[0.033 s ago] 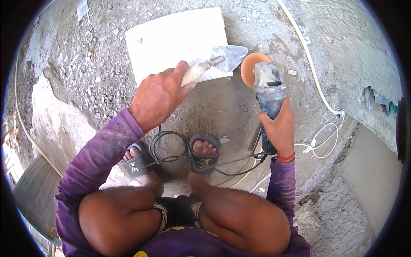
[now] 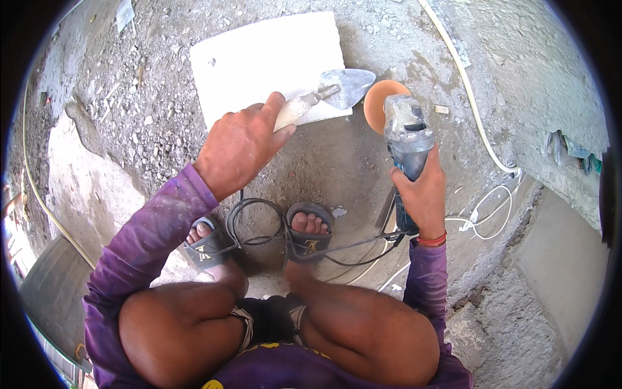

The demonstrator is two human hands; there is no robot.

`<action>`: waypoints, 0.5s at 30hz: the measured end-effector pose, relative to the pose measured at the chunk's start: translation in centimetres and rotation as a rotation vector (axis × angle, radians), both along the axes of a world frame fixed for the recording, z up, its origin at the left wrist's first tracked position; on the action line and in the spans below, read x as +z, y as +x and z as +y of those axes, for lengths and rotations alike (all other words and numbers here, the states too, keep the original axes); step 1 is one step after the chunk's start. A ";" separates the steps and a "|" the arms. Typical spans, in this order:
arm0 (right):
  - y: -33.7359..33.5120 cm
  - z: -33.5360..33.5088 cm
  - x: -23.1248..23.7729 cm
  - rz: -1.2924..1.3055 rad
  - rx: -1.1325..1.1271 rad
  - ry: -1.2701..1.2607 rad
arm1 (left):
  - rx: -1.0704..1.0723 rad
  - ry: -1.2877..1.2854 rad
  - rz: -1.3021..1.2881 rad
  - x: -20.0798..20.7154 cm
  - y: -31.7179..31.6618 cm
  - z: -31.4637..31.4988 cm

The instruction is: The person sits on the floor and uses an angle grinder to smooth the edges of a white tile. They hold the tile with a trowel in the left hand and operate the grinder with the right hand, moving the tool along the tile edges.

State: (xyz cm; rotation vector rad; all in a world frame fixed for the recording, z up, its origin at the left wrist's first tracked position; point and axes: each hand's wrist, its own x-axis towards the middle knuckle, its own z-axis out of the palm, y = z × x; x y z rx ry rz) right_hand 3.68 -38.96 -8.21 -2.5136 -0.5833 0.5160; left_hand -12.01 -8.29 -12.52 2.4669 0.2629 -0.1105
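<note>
My left hand is closed round the pale, worn handle of a pointed trowel. The trowel's grey blade points away to the right, its tip close to the orange disc of an angle grinder. My right hand grips the grinder by its dark body, with the scuffed metal head facing away from me. Disc and blade appear apart, with a narrow gap between them. Behind the trowel a white flat board lies on the ground, partly covered by the blade and my left hand.
A black power cord loops between my sandalled feet toward the grinder. At the right, a pale hose and a thin white cable run near a rough concrete wall. Gravel lies at the left, beyond a dark tub.
</note>
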 end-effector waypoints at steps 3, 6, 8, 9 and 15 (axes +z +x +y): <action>-0.2 0.3 0.5 -0.018 0.044 -0.028 | -0.010 0.005 0.027 0.3 0.2 0.3; -0.2 1.1 0.7 0.015 0.071 0.001 | 0.008 -0.017 0.102 0.7 0.7 0.6; -0.1 1.0 0.4 0.024 0.082 -0.018 | 0.004 -0.009 0.082 0.4 0.8 0.7; -0.1 1.0 0.4 0.030 0.088 -0.029 | 0.002 -0.007 0.073 0.2 0.8 0.7; -0.1 0.9 0.0 0.009 0.060 -0.005 | 0.002 -0.025 0.101 0.4 0.8 0.7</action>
